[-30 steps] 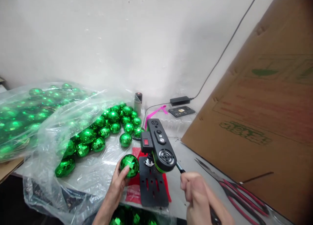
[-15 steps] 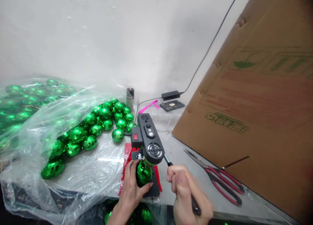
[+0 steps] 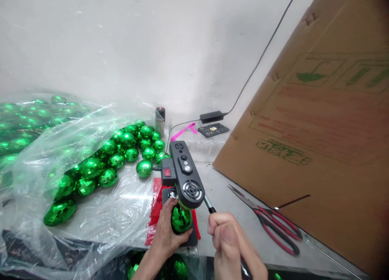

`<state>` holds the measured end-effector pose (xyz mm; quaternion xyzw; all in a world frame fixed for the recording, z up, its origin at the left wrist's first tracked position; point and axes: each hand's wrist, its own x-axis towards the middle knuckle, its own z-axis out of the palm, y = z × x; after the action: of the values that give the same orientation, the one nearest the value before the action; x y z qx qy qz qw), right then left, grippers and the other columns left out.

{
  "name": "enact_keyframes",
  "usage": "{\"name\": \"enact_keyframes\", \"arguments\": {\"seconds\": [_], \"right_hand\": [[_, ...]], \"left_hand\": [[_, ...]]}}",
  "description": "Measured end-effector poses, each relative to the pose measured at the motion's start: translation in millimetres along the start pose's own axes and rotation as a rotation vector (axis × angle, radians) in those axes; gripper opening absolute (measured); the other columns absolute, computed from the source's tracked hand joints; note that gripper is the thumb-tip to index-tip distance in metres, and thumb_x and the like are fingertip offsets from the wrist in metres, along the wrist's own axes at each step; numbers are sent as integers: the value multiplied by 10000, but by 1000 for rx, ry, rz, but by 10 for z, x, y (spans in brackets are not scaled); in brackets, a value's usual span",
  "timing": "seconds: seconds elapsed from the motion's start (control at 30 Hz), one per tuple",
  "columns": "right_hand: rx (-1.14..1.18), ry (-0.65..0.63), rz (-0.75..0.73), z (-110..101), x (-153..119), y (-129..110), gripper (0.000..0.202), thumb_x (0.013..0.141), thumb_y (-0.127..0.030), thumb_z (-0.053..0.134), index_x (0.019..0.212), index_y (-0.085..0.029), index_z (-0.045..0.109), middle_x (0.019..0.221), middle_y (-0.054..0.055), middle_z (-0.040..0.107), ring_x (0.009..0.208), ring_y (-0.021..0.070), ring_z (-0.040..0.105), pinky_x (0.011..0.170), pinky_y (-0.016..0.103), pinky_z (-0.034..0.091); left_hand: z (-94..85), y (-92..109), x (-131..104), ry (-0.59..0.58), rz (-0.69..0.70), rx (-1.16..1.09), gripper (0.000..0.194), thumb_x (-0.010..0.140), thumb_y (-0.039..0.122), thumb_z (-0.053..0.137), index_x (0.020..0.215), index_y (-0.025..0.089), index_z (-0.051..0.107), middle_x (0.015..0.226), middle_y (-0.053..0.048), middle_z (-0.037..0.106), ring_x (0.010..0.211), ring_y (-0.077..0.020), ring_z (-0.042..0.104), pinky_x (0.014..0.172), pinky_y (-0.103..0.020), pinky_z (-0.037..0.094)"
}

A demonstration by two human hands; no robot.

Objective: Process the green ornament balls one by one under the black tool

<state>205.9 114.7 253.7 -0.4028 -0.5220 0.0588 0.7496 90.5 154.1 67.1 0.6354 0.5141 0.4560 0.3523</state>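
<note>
Between the thumb and fingers of my left hand [image 3: 167, 227] is a shiny green faceted ball [image 3: 181, 219]. It sits under the head of a black bench machine [image 3: 186, 172] that has a red switch [image 3: 167, 172] and round vents. The machine's dark base plate [image 3: 192, 236] lies partly hidden beneath the ball and my hand. My right hand [image 3: 232, 245] is closed around the black grip of the machine's metal lever [image 3: 209, 204]. Whether the ball touches the machine head is hard to make out.
Many green balls [image 3: 91, 167] lie on and under a clear plastic bag [image 3: 121, 207] at left. Red-handled scissors [image 3: 273, 225] lie at right beside a large cardboard box [image 3: 304, 122]. Behind the machine are a power adapter [image 3: 212, 117], a phone-like black slab [image 3: 213, 129] and a dark-topped cylinder [image 3: 160, 120].
My right hand and the lever grip are slightly lower. The ball has shifted a little to the right under the machine head, with my left hand still around it.
</note>
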Motion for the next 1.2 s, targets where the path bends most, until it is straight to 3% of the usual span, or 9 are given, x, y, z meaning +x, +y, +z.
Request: {"name": "enact_keyframes", "arguments": {"seconds": [0.2, 0.63, 0.83, 1.2], "right_hand": [[-52, 88, -18, 46, -135, 62, 460, 1124, -152, 519, 670, -217, 477, 614, -29, 470, 549, 110, 489, 534, 278, 331], [-60, 148, -71, 97, -218, 200, 445, 1136, -179, 493, 697, -217, 436, 665, -39, 475, 572, 96, 452, 563, 282, 331], [-67, 119, -34, 61, -266, 201, 446, 1145, -190, 478, 702, -217, 434, 688, -40, 497, 587, 94, 465, 583, 277, 357], [-26, 81, -33, -73, -344, 410, 478, 1100, -233, 546, 629, -229, 465, 621, -36, 495, 515, 99, 463, 490, 247, 361]], "left_hand": [[-2, 41, 11, -8, -4, -30, 807, 688, 281, 924, 1434, 193, 629, 1478, -203, 719, 1415, -431, 688, 1222, -656, 551], [21, 20, -15, 12, 24, 18, 796, 692, 274, 907, 1431, 192, 623, 1462, -215, 724, 1389, -441, 707, 1190, -660, 579], [55, -24, -27, 27, 51, 31, 819, 699, 265, 898, 1459, 196, 599, 1504, -225, 701, 1418, -446, 689, 1207, -665, 566], [128, -105, -12, 83, 179, 64, 862, 676, 186, 910, 1466, 194, 564, 1495, -214, 708, 1399, -444, 705, 1152, -669, 622]]}}
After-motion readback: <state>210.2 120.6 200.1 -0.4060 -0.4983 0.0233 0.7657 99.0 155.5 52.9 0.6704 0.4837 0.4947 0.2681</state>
